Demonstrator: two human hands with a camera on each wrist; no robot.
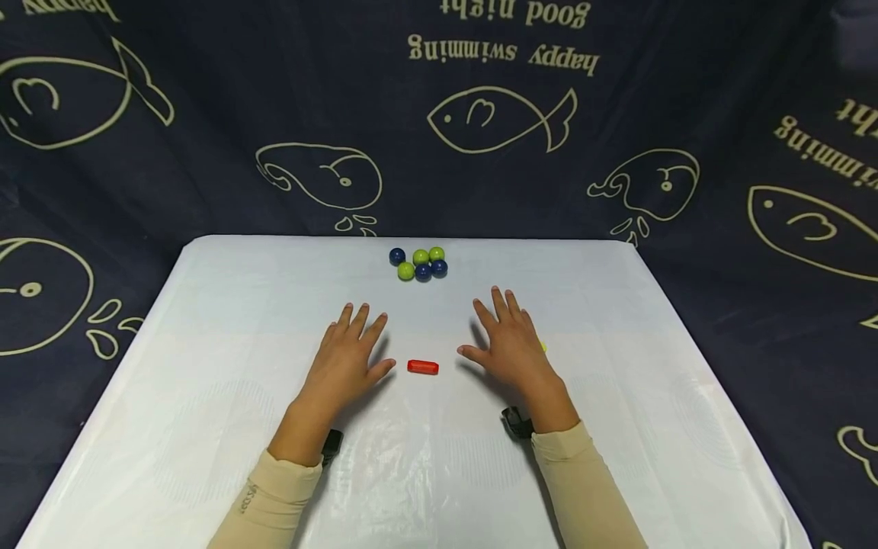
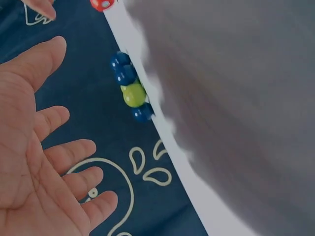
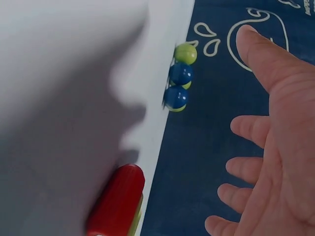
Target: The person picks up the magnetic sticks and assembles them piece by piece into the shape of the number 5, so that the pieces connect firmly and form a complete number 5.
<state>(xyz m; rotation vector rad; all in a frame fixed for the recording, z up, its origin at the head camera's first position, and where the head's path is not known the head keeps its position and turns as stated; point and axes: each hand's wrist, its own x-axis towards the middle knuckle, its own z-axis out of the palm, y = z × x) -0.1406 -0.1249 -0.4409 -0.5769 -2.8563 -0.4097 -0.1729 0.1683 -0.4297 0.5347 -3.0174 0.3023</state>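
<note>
Over the white table, my left hand [image 1: 343, 366] hovers with its fingers spread and holds nothing. My right hand [image 1: 511, 351] is likewise spread above the surface, palm down, with nothing in it. Between the two lies a small red rod [image 1: 423, 367], touched by neither hand. The left wrist view catches a red end with white spots [image 2: 102, 4]; up close in the right wrist view the red rod [image 3: 118, 201] looks smooth and rounded. A yellow thing [image 1: 544, 347] peeks out beside the right hand, mostly hidden by it.
Toward the far edge of the white tabletop [image 1: 617, 305], green balls [image 1: 406, 271] and dark blue balls [image 1: 439, 268] sit clustered. Behind the table hangs a dark blue cloth [image 1: 411, 107] with fish drawings. Dark wrist devices [image 1: 517, 422] sit under both wrists.
</note>
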